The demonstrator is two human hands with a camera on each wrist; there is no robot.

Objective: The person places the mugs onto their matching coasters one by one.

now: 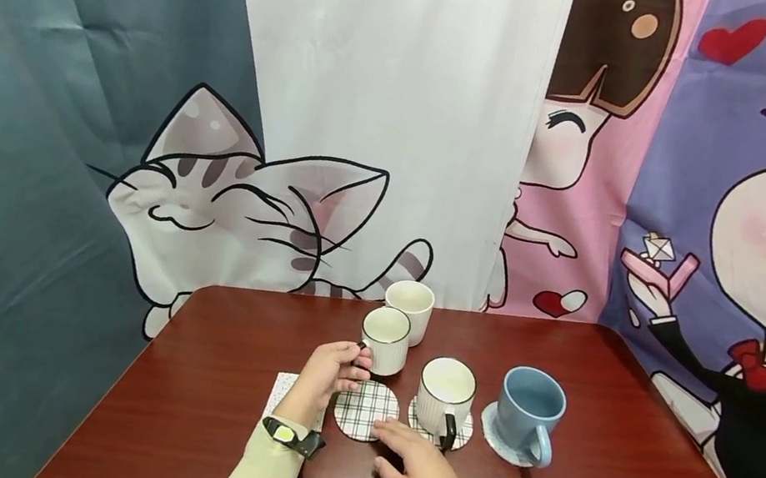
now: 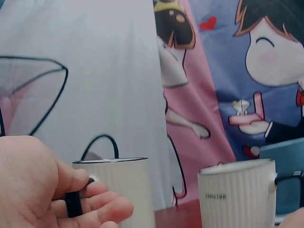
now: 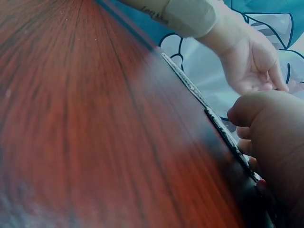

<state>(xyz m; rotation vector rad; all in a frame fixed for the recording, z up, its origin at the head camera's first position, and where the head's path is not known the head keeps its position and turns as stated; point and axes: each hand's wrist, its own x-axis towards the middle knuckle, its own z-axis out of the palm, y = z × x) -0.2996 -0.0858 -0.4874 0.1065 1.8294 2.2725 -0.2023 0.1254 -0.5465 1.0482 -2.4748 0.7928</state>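
Left hand (image 1: 331,370) pinching leftmost mug (image 1: 387,351) by its handle (image 2: 73,204); right hand (image 1: 423,472) loosely spread at left round coaster (image 1: 364,410); apparent step: placement, likely next requiring nearward lift

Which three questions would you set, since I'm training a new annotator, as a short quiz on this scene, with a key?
1. What does the left grip pinch?
2. True or false: the blue cup stands on a pale coaster.
3. The round coaster lying between the left grip and the right grip bears which pattern? A) dots; B) checks; C) flowers.

Key:
1. The black handle of a white mug.
2. True.
3. B.
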